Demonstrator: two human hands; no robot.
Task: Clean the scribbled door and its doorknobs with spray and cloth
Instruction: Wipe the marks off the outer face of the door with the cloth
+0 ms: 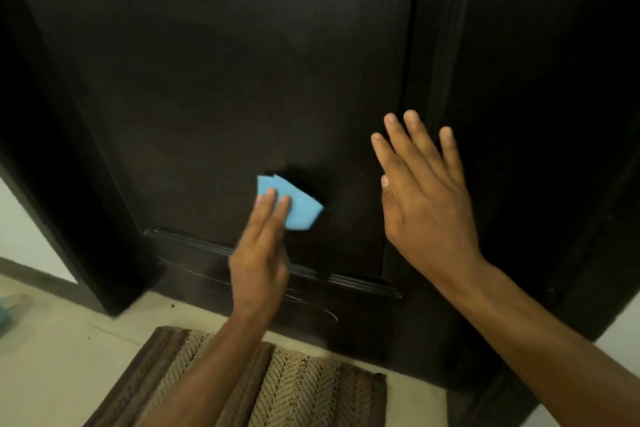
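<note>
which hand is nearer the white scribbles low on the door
Left. The left hand presses the blue cloth just above the scribbles; the right hand is higher, to their right.

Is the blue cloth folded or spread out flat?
Folded: the blue cloth shows layered edges, a small wad under the left hand fingers.

Dim, soft light; motion-blurred left hand [258, 274]; wide-angle bending at edges.

The door [214, 80] is dark, almost black, with a wood-grain recessed panel. Pale scribbled lines [311, 305] loop across its lower rail under the moulding. A folded light-blue cloth [298, 208] lies flat against the panel's lower part.
</note>
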